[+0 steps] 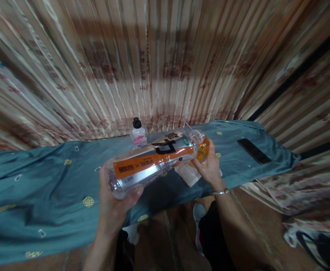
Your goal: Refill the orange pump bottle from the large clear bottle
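Head view. I see the left hand [112,199] wrapped around the base of a large clear plastic bottle with an orange, silver and black label [153,160], fingers curled under and thumb pressed on the near side. The bottle lies almost level, its mouth to the right and slightly raised, above a table draped in a blue-green cloth with yellow dots [41,188]. The right hand [208,163] closes around a small glass or cup with an orange tint [203,148], held right at the bottle's mouth; whether rim and neck touch I cannot tell. A metal bangle [220,192] circles that wrist.

I judge the step in hand to be pouring from bottle to cup. The bottle looks nearly empty, so the next move would call for raising its base further while keeping the cup steady beneath the mouth.

Beneath the right hand lies a white folded tissue [187,174]. Behind the bottle stands a small clear bottle with a black cap and pink label [138,134]; a flat black phone [253,151] lies well apart, to the right.
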Tool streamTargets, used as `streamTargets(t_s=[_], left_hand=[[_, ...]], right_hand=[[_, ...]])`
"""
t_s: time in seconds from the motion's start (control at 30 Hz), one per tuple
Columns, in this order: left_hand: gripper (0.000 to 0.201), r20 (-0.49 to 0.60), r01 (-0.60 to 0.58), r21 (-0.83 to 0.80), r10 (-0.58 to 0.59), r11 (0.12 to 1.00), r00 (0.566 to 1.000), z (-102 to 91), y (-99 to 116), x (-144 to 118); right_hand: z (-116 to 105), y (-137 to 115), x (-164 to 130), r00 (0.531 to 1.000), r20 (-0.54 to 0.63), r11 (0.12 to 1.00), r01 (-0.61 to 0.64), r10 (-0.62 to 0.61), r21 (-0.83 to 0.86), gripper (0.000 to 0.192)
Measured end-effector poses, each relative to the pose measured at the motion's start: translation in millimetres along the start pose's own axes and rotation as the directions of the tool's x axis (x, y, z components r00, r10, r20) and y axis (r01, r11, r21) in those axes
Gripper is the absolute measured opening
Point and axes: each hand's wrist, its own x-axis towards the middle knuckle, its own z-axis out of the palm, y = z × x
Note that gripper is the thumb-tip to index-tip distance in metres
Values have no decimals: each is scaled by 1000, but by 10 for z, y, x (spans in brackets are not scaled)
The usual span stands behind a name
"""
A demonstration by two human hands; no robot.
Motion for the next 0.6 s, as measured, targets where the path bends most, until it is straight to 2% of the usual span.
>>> streamTargets(t_s=[0.27,0.43,0.6], left_hand=[[85,19,24,7,-24,1000,1000,-17,-3,11],[83,7,-25,-9,25,1000,1000,-6,-28,17],[79,49,-12,-35,14,999,999,-9,-41,0]], right_hand=[[27,53,-16,1000,-4,1000,-10,10,1,101],[33,64,-22,1000,-6,1000,-6,7,11,99],[25,64,-20,1000,-6,1000,-19,19,4,105]])
